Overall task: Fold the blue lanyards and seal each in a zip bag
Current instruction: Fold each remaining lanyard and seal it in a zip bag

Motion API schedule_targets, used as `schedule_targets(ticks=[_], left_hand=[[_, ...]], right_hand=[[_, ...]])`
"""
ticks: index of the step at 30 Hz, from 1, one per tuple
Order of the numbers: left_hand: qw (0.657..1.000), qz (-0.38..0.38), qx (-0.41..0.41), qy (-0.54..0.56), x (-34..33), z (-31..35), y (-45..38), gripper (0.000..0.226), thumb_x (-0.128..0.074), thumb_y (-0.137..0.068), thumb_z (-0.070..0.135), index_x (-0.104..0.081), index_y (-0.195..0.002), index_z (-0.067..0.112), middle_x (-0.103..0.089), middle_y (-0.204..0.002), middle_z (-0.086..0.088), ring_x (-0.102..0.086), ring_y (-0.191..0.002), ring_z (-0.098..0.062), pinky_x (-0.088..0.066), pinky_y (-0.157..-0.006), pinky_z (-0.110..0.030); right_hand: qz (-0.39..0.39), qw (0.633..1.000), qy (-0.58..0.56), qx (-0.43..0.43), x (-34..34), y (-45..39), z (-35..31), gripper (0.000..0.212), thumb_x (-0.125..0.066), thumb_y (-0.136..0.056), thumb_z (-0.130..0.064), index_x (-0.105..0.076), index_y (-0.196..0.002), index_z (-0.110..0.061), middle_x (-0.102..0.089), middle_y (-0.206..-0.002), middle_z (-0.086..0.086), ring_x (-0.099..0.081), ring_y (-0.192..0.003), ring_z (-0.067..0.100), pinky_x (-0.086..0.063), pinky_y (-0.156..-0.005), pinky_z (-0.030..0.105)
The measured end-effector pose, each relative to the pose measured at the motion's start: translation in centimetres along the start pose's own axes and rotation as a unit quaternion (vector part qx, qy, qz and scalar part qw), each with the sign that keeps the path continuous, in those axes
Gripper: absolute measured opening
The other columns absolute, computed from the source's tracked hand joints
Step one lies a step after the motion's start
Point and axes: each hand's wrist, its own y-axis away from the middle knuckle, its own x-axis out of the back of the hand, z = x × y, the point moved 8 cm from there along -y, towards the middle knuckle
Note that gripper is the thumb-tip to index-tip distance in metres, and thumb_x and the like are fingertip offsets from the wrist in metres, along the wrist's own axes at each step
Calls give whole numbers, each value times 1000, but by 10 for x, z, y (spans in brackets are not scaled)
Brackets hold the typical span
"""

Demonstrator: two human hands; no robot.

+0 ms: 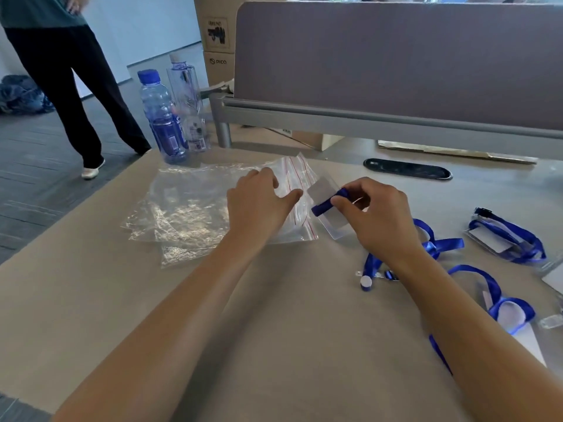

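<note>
Beige table point(274, 345), clear zip bags point(189, 208) spread at left, two water bottles point(161, 123) stood at the far edge, loose blue lanyards point(499, 287) scattered at right, possibly a cable slot point(408, 169) set behind.

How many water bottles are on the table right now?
2: a blue-capped bottle at the table's far-left corner, and a clear bottle right behind it, partly overlapped.

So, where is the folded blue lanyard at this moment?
In the head view it is right of centre: the folded blue lanyard is pinched in the right hand against a clear badge holder, beside the zip bag under the left hand.
</note>
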Motion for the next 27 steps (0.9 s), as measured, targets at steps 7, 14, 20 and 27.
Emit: schedule_targets(ticks=[7, 14, 20, 27], left_hand=[[998, -17, 41, -37, -15, 1, -19, 34, -65, -90, 52, -68, -87, 19, -66, -86, 7, -61, -92, -21, -39, -88, -39], [997, 7, 67, 40, -6, -6, -9, 17, -61, -88, 25, -75, -82, 19, -72, -84, 4, -60, -78, -21, -52, -88, -44], [992, 37, 50, 109, 16, 1, 22, 15, -64, -89, 21, -79, -87, 16, -75, -85, 1, -67, -78, -22, -58, -75, -40], [987, 27, 39, 154, 35, 7, 59, 12, -65, -89, 21, -77, -85, 20, -73, -74, 6, -68, -70, -16, -58, -69, -37]], right_hand=[[11, 999, -31, -18, -1, -4, 10, 21, -69, -96, -36, -70, -112, -22, -67, -96, -11, -64, -87, 11, -55, -83, 27], [16, 988, -143, -63, 3, -2, 7, 9, -72, -95, -34, -71, -99, -26, -69, -90, -15, -66, -87, 9, -55, -81, 24], [-9, 960, -246, -129, 5, 7, -4, 12, -72, -93, -36, -72, -87, -26, -72, -80, -3, -64, -65, 9, -51, -64, 24], [-38, 955, -241, -170, 6, 28, -14, 18, -75, -91, -34, -75, -87, -16, -70, -78, 0, -55, -55, 10, -48, -62, 30]])
